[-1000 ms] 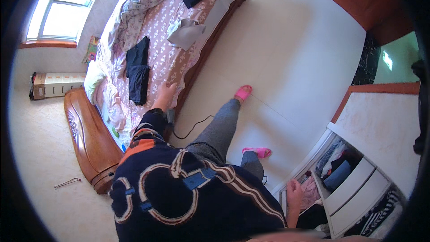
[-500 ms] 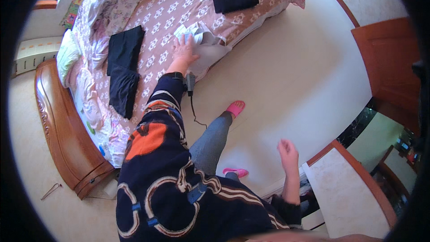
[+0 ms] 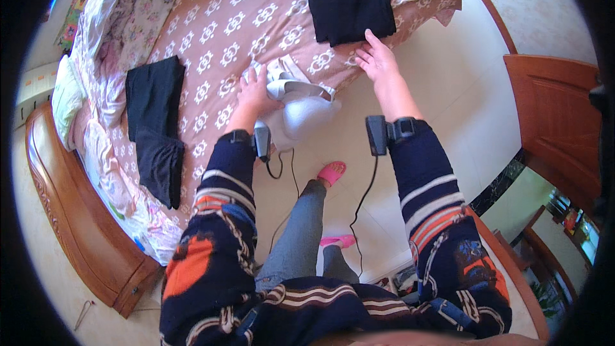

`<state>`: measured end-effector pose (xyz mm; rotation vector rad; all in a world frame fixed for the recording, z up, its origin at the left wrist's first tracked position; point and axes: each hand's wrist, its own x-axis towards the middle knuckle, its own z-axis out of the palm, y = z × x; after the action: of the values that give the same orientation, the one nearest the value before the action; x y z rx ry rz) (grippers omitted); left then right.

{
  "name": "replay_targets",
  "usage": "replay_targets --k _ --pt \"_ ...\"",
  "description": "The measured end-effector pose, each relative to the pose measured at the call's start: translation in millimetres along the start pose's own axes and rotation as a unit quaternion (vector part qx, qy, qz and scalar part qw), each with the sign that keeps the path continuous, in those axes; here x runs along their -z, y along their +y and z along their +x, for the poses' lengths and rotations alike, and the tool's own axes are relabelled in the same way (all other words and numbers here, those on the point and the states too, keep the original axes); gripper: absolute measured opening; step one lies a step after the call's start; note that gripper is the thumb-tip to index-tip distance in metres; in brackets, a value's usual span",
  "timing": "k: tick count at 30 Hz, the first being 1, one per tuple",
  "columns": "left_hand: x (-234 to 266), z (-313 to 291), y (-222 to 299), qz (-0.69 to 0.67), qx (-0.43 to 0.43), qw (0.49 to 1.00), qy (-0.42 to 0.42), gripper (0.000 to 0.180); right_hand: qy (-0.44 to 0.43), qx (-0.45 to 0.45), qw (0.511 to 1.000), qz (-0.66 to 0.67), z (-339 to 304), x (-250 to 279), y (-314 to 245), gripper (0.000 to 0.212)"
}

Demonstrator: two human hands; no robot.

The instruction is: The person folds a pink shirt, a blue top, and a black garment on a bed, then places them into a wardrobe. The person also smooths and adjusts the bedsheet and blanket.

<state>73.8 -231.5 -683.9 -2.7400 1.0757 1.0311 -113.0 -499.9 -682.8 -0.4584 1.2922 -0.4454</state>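
Note:
My left hand [image 3: 255,96] grips the left side of a white bra [image 3: 306,112] at the bed's near edge. Its smooth, rounded cup bulges toward the floor, and pale bands lie bunched above it. Part of the bra is hidden by my hand. My right hand [image 3: 379,64] is open, fingers outstretched, just below folded black clothing [image 3: 351,6] on the bed; it holds nothing. To the left, another black garment [image 3: 155,125], which looks like folded trousers, lies on the patterned pinkish-brown bedsheet [image 3: 214,45].
Floral bedding [image 3: 102,57] is heaped along the bed's left side, beside a carved wooden headboard [image 3: 77,211]. Dark cables run from the devices on my wrists. A brown wooden door [image 3: 554,112] stands at the right. Pale tiled floor [image 3: 448,102] lies beside the bed.
My right hand has swung up from the lower right to the folded black clothing. My left hand has shifted from lying spread on the bra to gripping it; its rounded cup now shows.

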Motion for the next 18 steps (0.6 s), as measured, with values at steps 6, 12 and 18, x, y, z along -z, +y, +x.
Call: replay_targets --k 6,12,18 --pt "0.5 -2.7 4.4 0.007 0.002 1.000 0.012 0.129 0.097 0.058 0.993 0.015 33.4 -37.1 -8.4 0.057" --pt "-20.3 9.5 -17.9 0.047 -0.056 0.995 0.065 0.117 0.013 0.200 0.978 0.059 -23.8 -35.0 -8.3 0.056" --pt "-58.8 29.9 -41.9 0.018 -0.153 0.977 0.146 0.069 0.002 0.244 0.969 0.039 -132.1 131.1 53.7 0.051"
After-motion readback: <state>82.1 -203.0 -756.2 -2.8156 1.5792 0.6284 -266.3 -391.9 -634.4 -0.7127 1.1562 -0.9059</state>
